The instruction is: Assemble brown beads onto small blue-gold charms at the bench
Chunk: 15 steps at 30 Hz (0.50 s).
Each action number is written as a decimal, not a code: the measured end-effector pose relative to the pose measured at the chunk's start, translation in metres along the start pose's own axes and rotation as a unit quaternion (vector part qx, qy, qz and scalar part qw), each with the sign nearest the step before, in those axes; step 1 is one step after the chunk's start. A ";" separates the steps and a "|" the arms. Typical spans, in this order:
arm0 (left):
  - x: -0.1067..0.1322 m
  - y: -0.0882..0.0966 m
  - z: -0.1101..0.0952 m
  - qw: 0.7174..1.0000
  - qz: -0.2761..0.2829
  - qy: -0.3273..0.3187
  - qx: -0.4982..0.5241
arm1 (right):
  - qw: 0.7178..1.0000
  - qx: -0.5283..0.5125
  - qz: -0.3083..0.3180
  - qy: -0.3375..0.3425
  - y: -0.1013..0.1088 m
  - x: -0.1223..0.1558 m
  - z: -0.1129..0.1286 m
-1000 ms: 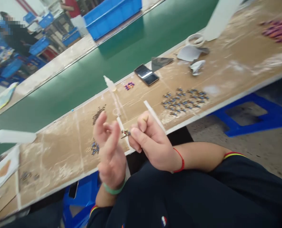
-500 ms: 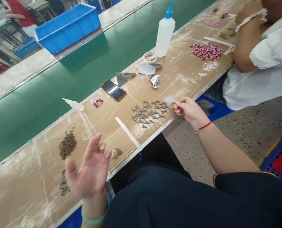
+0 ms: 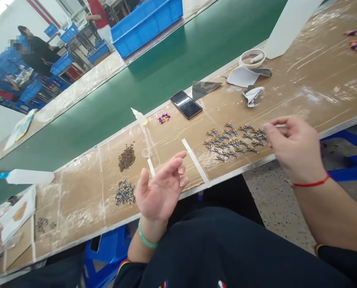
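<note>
My left hand [image 3: 162,186] is held palm up above the table's near edge, fingers apart and slightly curled, with nothing in it. My right hand [image 3: 297,142] is at the right end of a spread group of small gold-and-blue pieces [image 3: 232,142]. Its thumb and forefinger are pinched together; whatever is between them is hidden. To the left of my left hand lies a tighter heap of similar gold-and-blue pieces [image 3: 125,193]. Behind that heap sits a pile of small brown bits [image 3: 127,158].
Along the back edge lie a small squeeze bottle [image 3: 139,117], purple-and-orange pieces [image 3: 164,118], a phone [image 3: 186,105] and a tape roll [image 3: 252,59]. A large white bottle [image 3: 289,30] stands behind. Crumpled paper [image 3: 253,96] lies nearby. A green belt [image 3: 157,68] runs beyond the table.
The view has swung left, so the co-worker on the right is out of sight. My right hand remains pinched beside the spread pieces; the small piece seen at its fingertips is now hidden. My left hand stays open.
</note>
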<state>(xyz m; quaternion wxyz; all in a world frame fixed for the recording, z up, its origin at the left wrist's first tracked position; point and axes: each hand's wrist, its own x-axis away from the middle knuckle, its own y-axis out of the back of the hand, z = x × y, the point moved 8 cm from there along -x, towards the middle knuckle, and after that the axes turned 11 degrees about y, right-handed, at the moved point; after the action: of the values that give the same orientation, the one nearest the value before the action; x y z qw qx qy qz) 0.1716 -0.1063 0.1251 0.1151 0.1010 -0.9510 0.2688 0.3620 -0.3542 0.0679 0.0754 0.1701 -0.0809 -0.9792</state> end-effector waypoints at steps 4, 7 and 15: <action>0.009 -0.007 -0.005 0.999 0.022 -0.028 -0.023 | 0.986 -0.051 0.103 0.118 -0.065 0.020 0.083; 0.016 -0.012 -0.010 0.997 0.028 -0.053 -0.051 | 0.920 -0.141 0.208 0.301 -0.106 0.044 0.160; 0.032 -0.013 -0.017 0.981 -0.014 -0.137 -0.137 | 0.904 -0.079 0.175 0.383 -0.118 0.057 0.194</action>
<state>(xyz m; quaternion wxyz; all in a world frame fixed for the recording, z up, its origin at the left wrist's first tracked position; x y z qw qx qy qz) 0.1473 -0.1121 0.1539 -0.0001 0.1338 -0.9840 0.1177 0.2274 -0.2233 0.2081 0.2834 0.5083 0.0033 -0.8132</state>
